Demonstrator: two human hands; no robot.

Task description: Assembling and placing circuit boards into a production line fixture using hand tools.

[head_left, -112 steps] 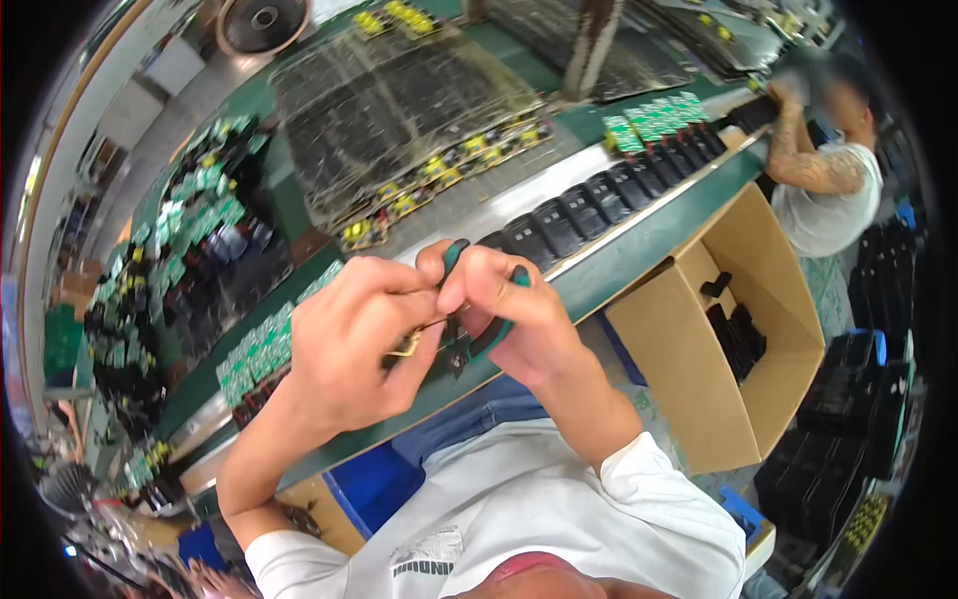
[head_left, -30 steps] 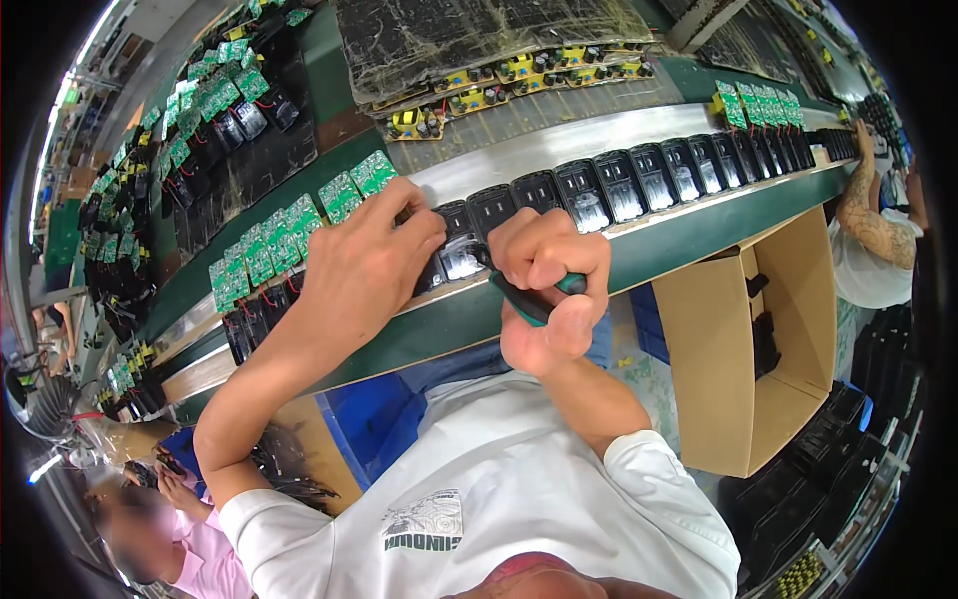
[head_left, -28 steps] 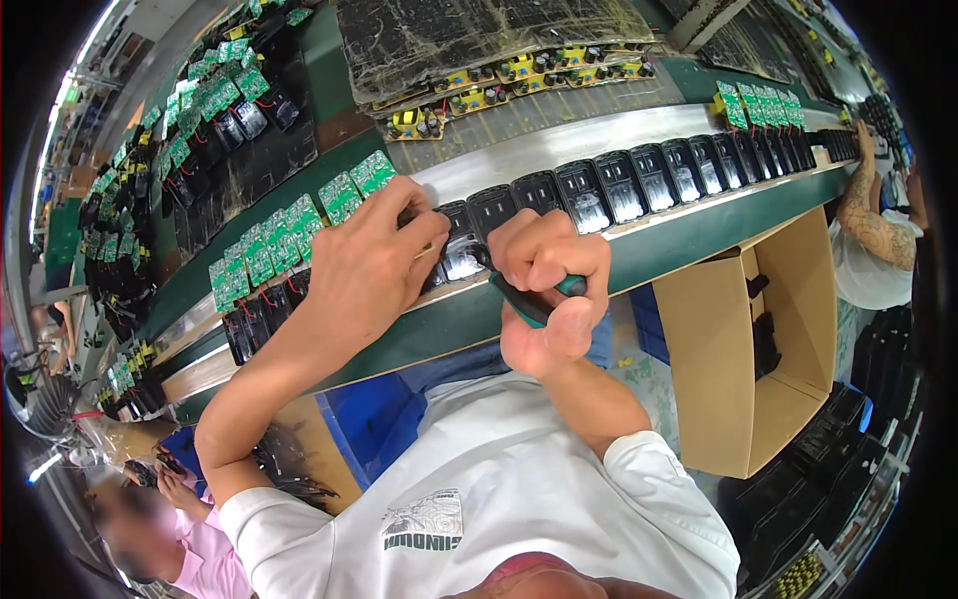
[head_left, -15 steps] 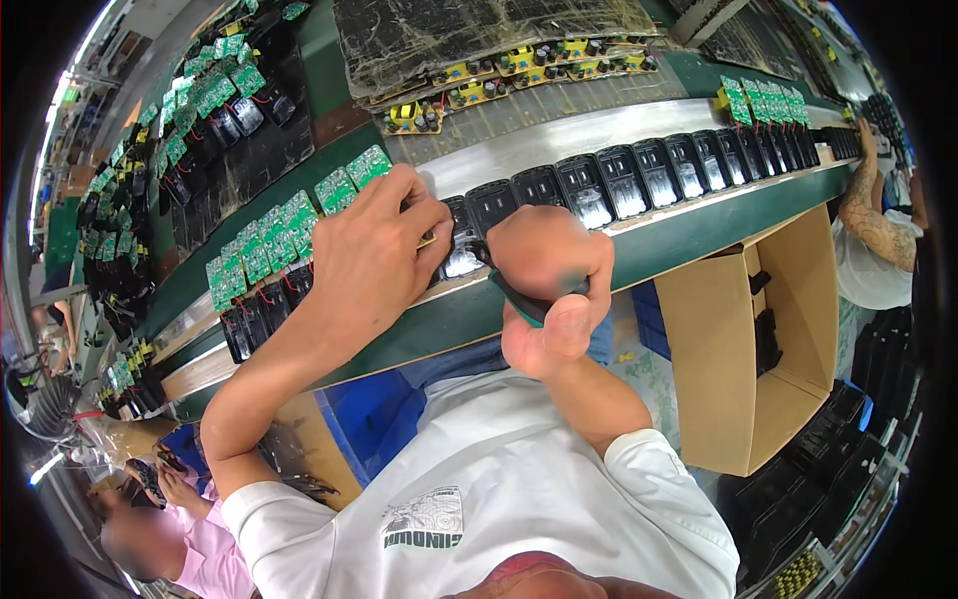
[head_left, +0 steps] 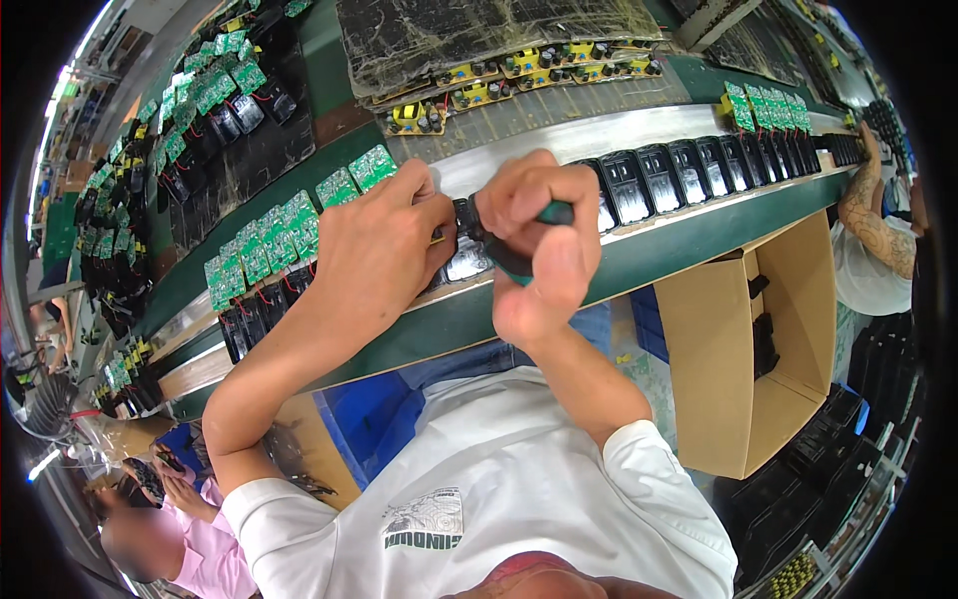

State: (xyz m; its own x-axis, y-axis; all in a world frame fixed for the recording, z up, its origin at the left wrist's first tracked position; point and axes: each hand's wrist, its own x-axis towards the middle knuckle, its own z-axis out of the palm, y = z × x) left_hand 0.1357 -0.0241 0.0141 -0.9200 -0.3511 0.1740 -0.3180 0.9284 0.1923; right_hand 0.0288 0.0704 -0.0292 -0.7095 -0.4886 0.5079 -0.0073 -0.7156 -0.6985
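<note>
Grasping in the right hand (head_left: 559, 262) green-and-black pliers (head_left: 509, 262), with bent fingers around the handles and with the dark head directed to the left hand (head_left: 374, 250), over a black shell (head_left: 467, 262) near the front edge of the surface (head_left: 639, 258). Under the curled left hand, just beside this head, a thin yellowish piece (head_left: 437, 236), mostly hidden; not possible to tell firm grip from light touch. Along the front edge toward the right end, a row of black shells (head_left: 631, 185); toward the left end, green circuit boards (head_left: 269, 235).
</note>
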